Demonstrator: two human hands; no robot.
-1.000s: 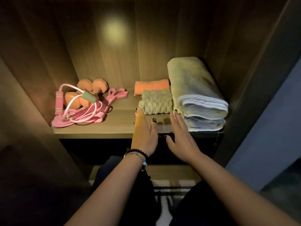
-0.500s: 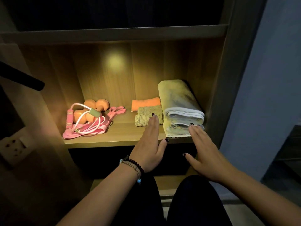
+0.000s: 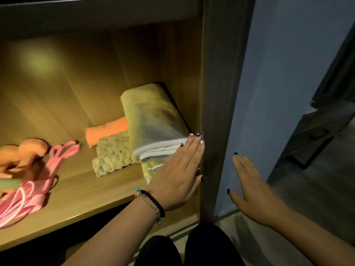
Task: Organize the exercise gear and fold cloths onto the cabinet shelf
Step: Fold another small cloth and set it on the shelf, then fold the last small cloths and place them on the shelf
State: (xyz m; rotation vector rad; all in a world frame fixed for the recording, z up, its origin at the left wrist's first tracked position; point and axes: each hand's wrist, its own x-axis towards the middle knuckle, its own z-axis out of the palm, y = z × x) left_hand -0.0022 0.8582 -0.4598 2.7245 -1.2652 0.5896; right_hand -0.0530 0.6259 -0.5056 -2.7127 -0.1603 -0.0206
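On the lit cabinet shelf [image 3: 80, 191] the folded towel [image 3: 153, 127] runs front to back against the right wall, and your left hand [image 3: 176, 175] (fingers straight, gripping nothing) lies flat at its near end, nearer than your empty, open right hand [image 3: 249, 187].

Setting: home interior, storage cabinet in a room.
Furniture: wood-grain cabinet shelf [image 3: 82, 192] lit warm from inside; dark upright side panel [image 3: 217, 112] at its right.
Contents: folded towel [image 3: 153, 121], orange rolled cloth [image 3: 107, 130], knitted cloth [image 3: 111, 152], pink resistance bands [image 3: 28, 194], orange dumbbells [image 3: 25, 152].
Surroundings: pale blue wall [image 3: 269, 93]; grey floor [image 3: 317, 189]; room dim.
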